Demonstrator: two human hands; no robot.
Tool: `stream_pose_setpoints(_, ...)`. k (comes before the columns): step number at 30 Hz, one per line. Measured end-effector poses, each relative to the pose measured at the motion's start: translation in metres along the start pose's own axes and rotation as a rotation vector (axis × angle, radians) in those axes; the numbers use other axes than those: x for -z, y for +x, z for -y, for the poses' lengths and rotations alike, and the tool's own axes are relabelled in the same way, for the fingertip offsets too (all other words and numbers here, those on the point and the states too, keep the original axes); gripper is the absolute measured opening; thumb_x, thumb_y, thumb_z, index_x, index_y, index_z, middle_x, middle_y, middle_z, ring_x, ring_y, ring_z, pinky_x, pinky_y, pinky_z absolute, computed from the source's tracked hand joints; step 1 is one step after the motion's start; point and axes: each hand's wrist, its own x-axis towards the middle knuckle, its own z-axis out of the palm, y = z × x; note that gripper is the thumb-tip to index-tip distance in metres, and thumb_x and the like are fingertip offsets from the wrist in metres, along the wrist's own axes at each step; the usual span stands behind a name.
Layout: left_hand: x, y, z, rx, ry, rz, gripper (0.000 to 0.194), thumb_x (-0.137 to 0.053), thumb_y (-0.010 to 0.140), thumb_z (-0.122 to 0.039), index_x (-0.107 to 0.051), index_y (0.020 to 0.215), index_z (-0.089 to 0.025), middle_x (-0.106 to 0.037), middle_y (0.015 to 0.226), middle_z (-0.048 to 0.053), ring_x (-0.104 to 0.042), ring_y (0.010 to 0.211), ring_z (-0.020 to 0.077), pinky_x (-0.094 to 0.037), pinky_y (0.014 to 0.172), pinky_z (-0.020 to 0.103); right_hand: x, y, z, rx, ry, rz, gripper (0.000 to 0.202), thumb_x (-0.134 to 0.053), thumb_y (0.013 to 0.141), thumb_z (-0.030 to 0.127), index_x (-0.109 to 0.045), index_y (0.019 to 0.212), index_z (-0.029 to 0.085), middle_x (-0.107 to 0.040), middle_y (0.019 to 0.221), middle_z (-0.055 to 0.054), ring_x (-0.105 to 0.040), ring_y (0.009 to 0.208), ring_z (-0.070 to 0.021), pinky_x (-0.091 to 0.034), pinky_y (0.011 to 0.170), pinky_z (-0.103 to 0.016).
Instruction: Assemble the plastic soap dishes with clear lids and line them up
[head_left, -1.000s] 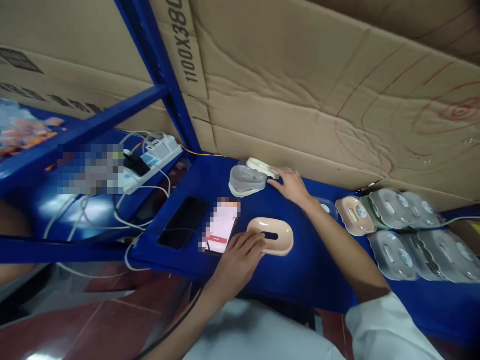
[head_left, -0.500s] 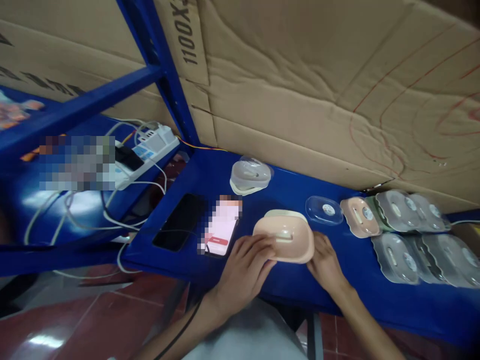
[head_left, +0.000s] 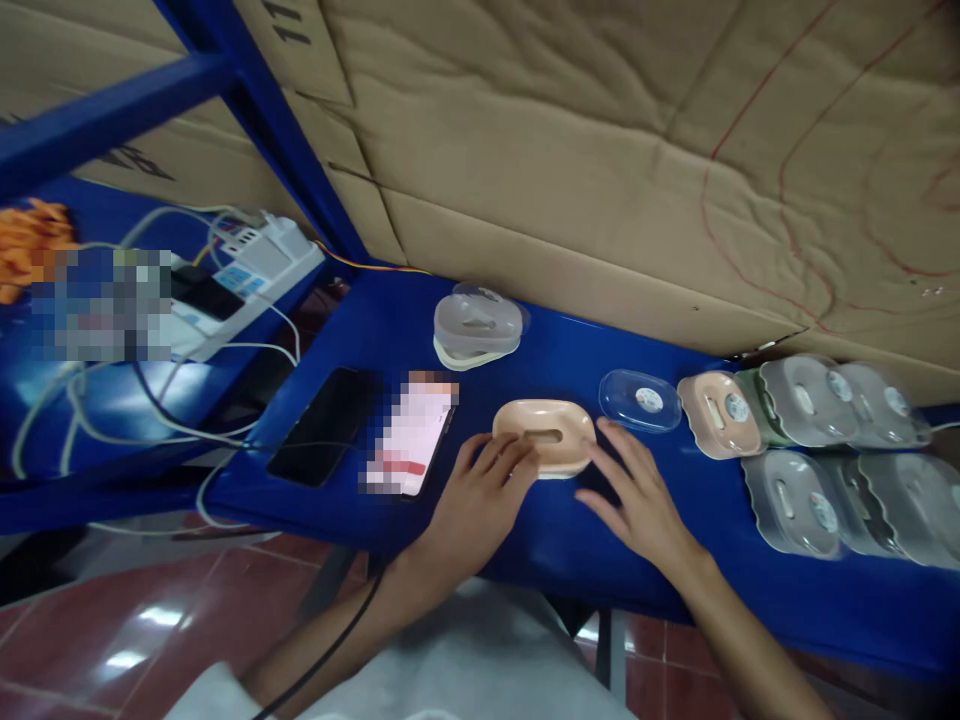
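A peach-coloured oval dish (head_left: pixel 566 428) with a slot in its middle lies on the blue table (head_left: pixel 540 540), on a paler piece that shows under its rim. My left hand (head_left: pixel 487 485) rests at its left side, the fingers curled over the near left rim. Beside the right rim is my right hand (head_left: pixel 637 490), with fingers spread and nothing held. Behind the right hand lies a clear oval lid (head_left: pixel 626 398) with a round sticker.
Two phones, one dark (head_left: pixel 319 425) and one lit (head_left: pixel 409 440), lie left of the dish. Stacked grey dishes (head_left: pixel 478 325) stand behind. Several lidded dishes (head_left: pixel 799 500) fill the right side. A power strip (head_left: pixel 255 270) with cables is at the left.
The peach dish has come down onto the table and its slot now shows open. My right hand has let go and spread its fingers. The camera view has shifted.
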Motion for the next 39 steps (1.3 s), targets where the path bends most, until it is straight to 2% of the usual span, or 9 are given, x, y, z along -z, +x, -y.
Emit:
stream_pose_setpoints(2, -0.003, -0.002, 0.000, -0.022, 0.020, 0.034, 0.028, -0.056, 0.103, -0.009, -0.068, 0.127, -0.017, -0.075, 0.134, 0.012, -0.067, 0.127, 0.0295, -0.048, 0.105, 0.048, -0.006, 0.001, 0.001, 0.083, -0.023, 0.023, 0.058, -0.069, 0.102, 0.036, -0.053, 0.157, 0.026, -0.051, 0.164, -0.014, -0.044, 0.156, -0.0339, -0.048, 0.121, -0.057)
stream_pose_setpoints(6, -0.005, -0.009, 0.005, -0.072, 0.006, 0.115, 0.029, -0.056, 0.104, -0.010, -0.066, 0.130, -0.018, -0.072, 0.139, 0.011, -0.063, 0.135, 0.0287, -0.045, 0.112, 0.049, -0.014, 0.000, 0.003, 0.118, -0.031, 0.076, 0.045, -0.061, 0.105, 0.021, -0.060, 0.150, 0.026, -0.059, 0.158, -0.008, -0.046, 0.155, -0.0267, -0.042, 0.127, -0.055)
stream_pose_setpoints(13, -0.002, -0.013, 0.011, -0.111, -0.010, 0.149, 0.034, -0.055, 0.104, -0.008, -0.065, 0.134, -0.019, -0.071, 0.143, 0.011, -0.060, 0.140, 0.0289, -0.044, 0.114, 0.050, -0.012, -0.004, 0.006, 0.133, -0.047, 0.133, 0.050, -0.055, 0.104, 0.009, -0.060, 0.151, 0.027, -0.066, 0.151, -0.003, -0.051, 0.151, -0.0226, -0.040, 0.129, -0.049)
stream_pose_setpoints(22, 0.001, -0.013, 0.013, -0.156, -0.048, 0.121, 0.025, -0.055, 0.105, -0.010, -0.068, 0.126, -0.016, -0.074, 0.135, 0.010, -0.065, 0.130, 0.0276, -0.048, 0.107, 0.048, -0.017, 0.000, 0.010, 0.225, -0.072, 0.053, 0.038, -0.062, 0.105, 0.017, -0.065, 0.143, 0.018, -0.073, 0.141, -0.007, -0.061, 0.140, -0.0227, -0.042, 0.126, -0.044)
stream_pose_setpoints(27, 0.008, -0.011, 0.017, -0.133, -0.086, 0.131, 0.022, -0.059, 0.105, -0.012, -0.067, 0.124, -0.018, -0.071, 0.140, 0.011, -0.063, 0.133, 0.0293, -0.049, 0.109, 0.048, -0.009, 0.003, 0.005, 0.224, -0.019, 0.056, 0.039, -0.065, 0.105, 0.024, -0.064, 0.144, 0.019, -0.072, 0.141, -0.008, -0.061, 0.142, -0.0236, -0.044, 0.124, -0.044)
stream_pose_setpoints(29, 0.011, -0.011, 0.019, -0.093, -0.094, 0.102, 0.020, -0.063, 0.105, -0.018, -0.068, 0.123, -0.020, -0.068, 0.144, 0.012, -0.064, 0.132, 0.0310, -0.051, 0.109, 0.049, 0.003, 0.003, -0.007, 0.163, -0.027, 0.004, 0.046, -0.064, 0.105, 0.023, -0.059, 0.150, 0.022, -0.071, 0.143, -0.008, -0.060, 0.143, -0.0235, -0.044, 0.125, -0.046)
stream_pose_setpoints(32, 0.012, -0.010, 0.022, -0.045, -0.112, 0.083, 0.028, -0.068, 0.103, -0.027, -0.065, 0.130, -0.022, -0.063, 0.150, 0.014, -0.061, 0.137, 0.0339, -0.050, 0.114, 0.053, 0.022, 0.002, -0.033, -0.096, -0.098, -0.078, 0.056, -0.061, 0.106, 0.023, -0.048, 0.161, 0.028, -0.062, 0.155, -0.010, -0.053, 0.150, -0.0264, -0.041, 0.126, -0.051)
stream_pose_setpoints(36, 0.007, -0.009, 0.025, 0.002, -0.185, 0.110, 0.047, -0.072, 0.100, -0.029, -0.056, 0.144, -0.022, -0.053, 0.160, 0.017, -0.046, 0.154, 0.0367, -0.048, 0.120, 0.055, 0.025, 0.000, -0.066, -0.302, -0.213, 0.050, 0.070, -0.063, 0.105, 0.044, -0.039, 0.167, 0.024, -0.033, 0.175, -0.016, -0.027, 0.163, -0.0413, -0.031, 0.128, -0.069)
stream_pose_setpoints(39, 0.001, -0.007, 0.027, 0.060, -0.275, 0.115, 0.055, -0.072, 0.099, -0.025, -0.050, 0.149, -0.022, -0.046, 0.165, 0.019, -0.044, 0.156, 0.0358, -0.049, 0.121, 0.054, 0.013, 0.000, -0.075, -0.334, -0.199, 0.090, 0.065, -0.060, 0.106, 0.048, -0.044, 0.164, 0.024, -0.043, 0.169, -0.016, -0.033, 0.160, -0.0415, -0.034, 0.125, -0.070)
